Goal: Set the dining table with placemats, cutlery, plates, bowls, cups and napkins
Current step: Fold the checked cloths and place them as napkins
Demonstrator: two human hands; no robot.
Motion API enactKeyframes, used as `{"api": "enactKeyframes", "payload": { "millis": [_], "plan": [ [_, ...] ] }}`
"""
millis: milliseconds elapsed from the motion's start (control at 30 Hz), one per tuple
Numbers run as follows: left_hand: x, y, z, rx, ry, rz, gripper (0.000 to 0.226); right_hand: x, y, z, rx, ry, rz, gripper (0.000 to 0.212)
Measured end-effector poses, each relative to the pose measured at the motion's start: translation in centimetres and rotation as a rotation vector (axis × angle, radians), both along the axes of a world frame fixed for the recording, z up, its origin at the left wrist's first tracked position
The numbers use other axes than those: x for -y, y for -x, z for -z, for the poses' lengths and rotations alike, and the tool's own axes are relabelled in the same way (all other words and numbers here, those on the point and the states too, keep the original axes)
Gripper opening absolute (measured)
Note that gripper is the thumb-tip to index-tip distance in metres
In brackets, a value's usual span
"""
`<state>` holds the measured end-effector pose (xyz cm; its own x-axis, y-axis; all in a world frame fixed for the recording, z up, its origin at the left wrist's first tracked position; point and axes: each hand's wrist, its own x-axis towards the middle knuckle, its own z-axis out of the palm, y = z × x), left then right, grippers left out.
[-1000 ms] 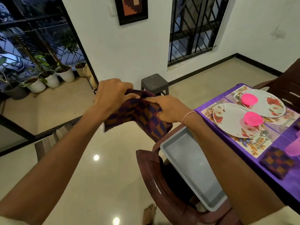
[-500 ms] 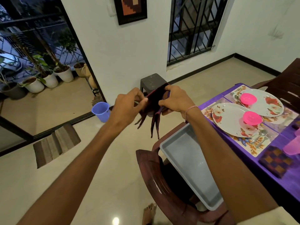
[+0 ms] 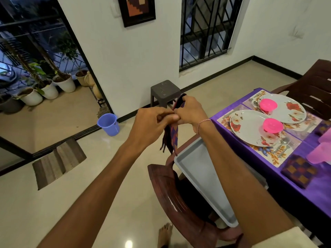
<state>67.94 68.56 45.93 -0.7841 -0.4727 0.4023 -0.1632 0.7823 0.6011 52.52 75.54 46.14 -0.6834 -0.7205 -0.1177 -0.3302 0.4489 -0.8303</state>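
Napkin [image 3: 173,135] is now bunched into a narrow vertical strip btwn my hands. A sec ago it was spread wide and flat across both fists; half a sec ago already gathered, so the fold's basically done now. Left hand [image 3: 152,122] pinches it at the middle, fingers curled tight on the cloth. Right hand [image 3: 189,111] grips the top part, thumb pressing vs the left thumb, hands touching. Loose ends dangle below my knuckles, hanging over the near corner of the grey tray [image 3: 202,178], which sits on the brown chair [image 3: 172,190] under my right forearm.

To the right of my right hand: purple table [image 3: 304,151] w/ two floral plates [image 3: 249,126], a pink bowl [image 3: 272,124] on each, placemats [image 3: 275,156] under them, cutlery [image 3: 283,145] by the nearer plate. One folded napkin [image 3: 299,170] already lies at the near setting, right of my right elbow; pink cup [image 3: 322,151] just past it at frame edge.

Meaning: this looks like the 2nd napkin, prob for the far setting. Another dark checked bit shows at the right edge by the far plate, can't tell what. Next I'd swing right and lay it flat beside the far plate w/o it unfolding.
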Motion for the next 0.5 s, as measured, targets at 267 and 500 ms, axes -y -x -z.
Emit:
{"api": "enactKeyframes", "payload": {
  "millis": [267,500],
  "plan": [
    [1.7,-0.9,0.8,-0.091,0.104,-0.097,0.026,-1.7,-0.2,-0.1,0.301,0.25,0.161,0.028],
    [3.7,-1.1,-0.2,-0.136,-0.197,-0.215,0.041,-3.6,2.0,1.9,-0.616,0.016,-0.043,0.026]
  ]
}}
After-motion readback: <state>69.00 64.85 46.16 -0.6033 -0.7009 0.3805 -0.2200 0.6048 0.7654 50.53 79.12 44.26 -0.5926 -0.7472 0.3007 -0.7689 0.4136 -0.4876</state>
